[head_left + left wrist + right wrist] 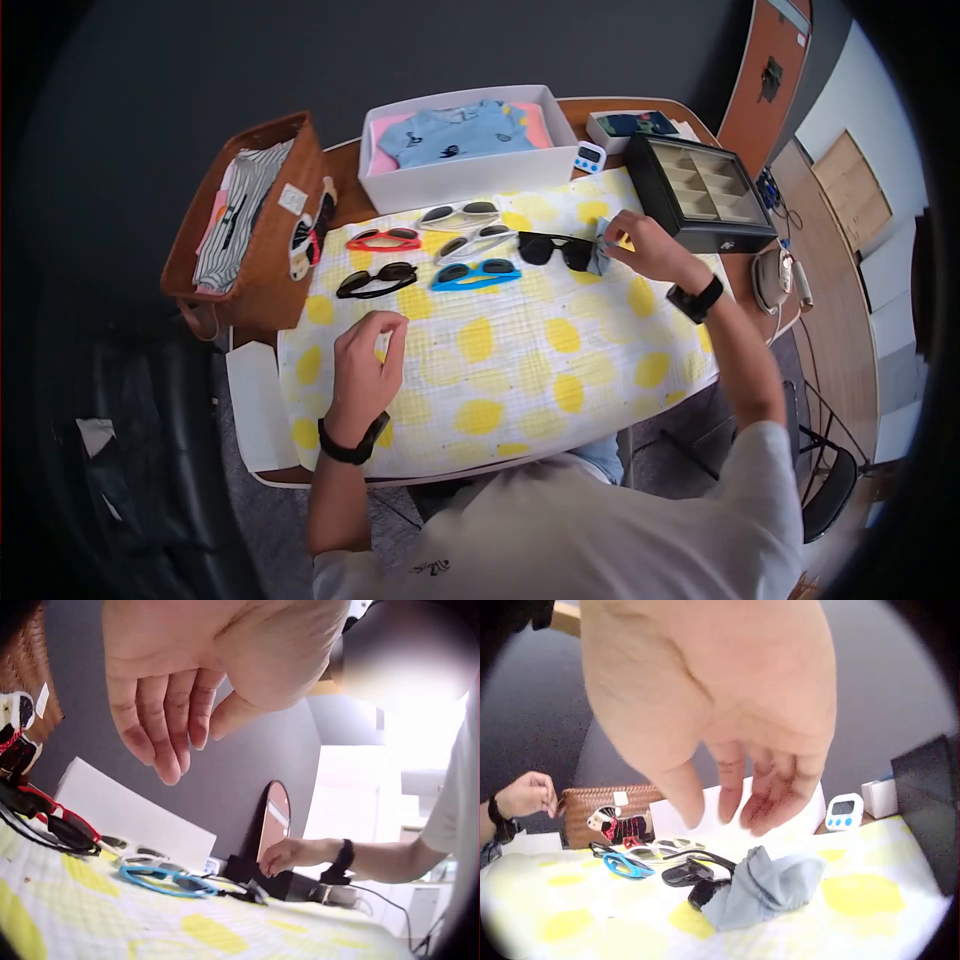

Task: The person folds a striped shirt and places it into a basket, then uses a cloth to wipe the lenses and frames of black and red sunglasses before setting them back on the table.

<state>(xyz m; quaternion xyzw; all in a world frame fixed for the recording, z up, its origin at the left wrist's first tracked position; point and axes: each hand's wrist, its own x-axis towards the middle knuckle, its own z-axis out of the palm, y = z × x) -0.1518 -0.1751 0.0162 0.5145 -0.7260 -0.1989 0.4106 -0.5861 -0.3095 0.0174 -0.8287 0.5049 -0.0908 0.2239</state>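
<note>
My left hand (pixel 369 357) hovers above the near left of the cloth-covered table, fingers loosely bent with nothing in them. Over a crumpled grey-blue cleaning cloth (pixel 769 889) hangs my right hand (pixel 648 248), its fingertips apart from the cloth and bare. The cloth lies against one end of black sunglasses (pixel 555 248). To their left are blue sunglasses (pixel 476 274), two white-framed pairs, the upper sunglasses (pixel 459 215) and lower sunglasses (pixel 473 242), red sunglasses (pixel 384 239) and another dark pair of sunglasses (pixel 377 281).
A white box (pixel 470 185) of folded clothes stands at the back. At the left is a brown woven basket (pixel 268 265); at the right, a black compartment case (pixel 700 190). A small timer (pixel 590 157) sits between box and case. A lemon-print cloth (pixel 520 390) covers the table.
</note>
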